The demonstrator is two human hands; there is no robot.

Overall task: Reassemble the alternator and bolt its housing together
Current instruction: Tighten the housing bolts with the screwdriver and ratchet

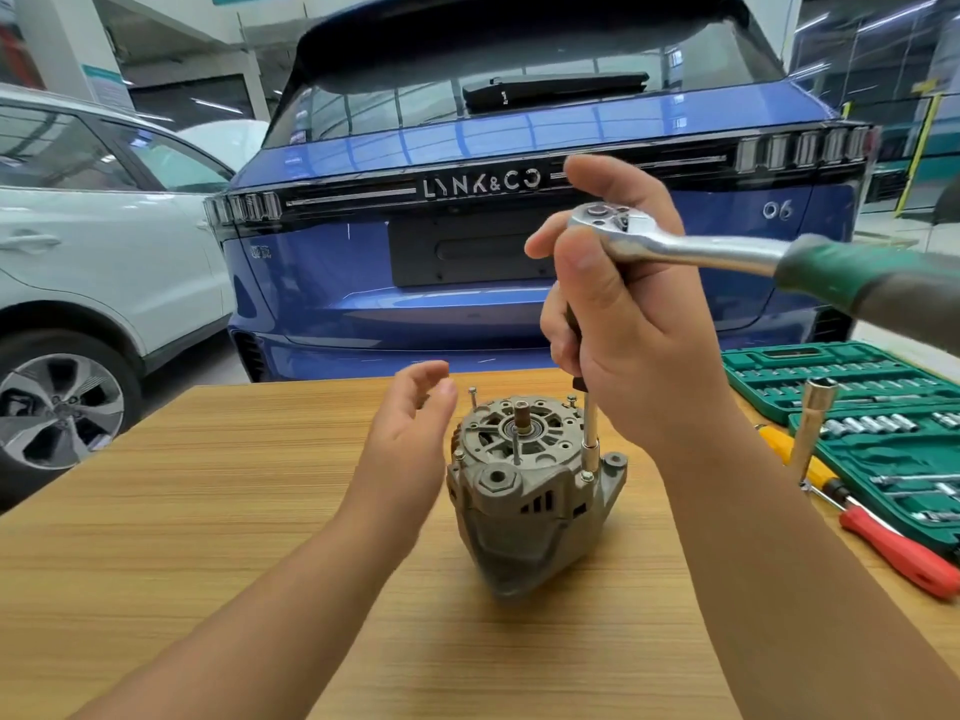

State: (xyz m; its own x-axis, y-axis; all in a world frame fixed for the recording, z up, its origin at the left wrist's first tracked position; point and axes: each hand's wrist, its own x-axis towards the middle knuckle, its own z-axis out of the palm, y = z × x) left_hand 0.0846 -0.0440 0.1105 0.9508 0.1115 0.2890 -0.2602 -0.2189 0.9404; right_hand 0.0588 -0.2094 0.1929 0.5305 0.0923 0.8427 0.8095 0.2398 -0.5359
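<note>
A grey alternator (530, 491) stands upright on the wooden table (208, 537), shaft end up, with long bolts sticking out of its housing. My right hand (623, 324) grips the extension bar under the head of a chrome ratchet (675, 246) with a green handle. The bar runs straight down, and its socket (590, 452) sits on a bolt at the right side of the housing. My left hand (410, 428) hovers just left of the alternator with relaxed fingers, holding nothing and not touching it.
An open green socket set case (857, 397) lies at the table's right, with a deep socket (813, 423) standing by it and a red-handled screwdriver (898, 553) and a yellow-handled tool (795, 454) beside it. A blue car is parked behind the table, a white car to the left.
</note>
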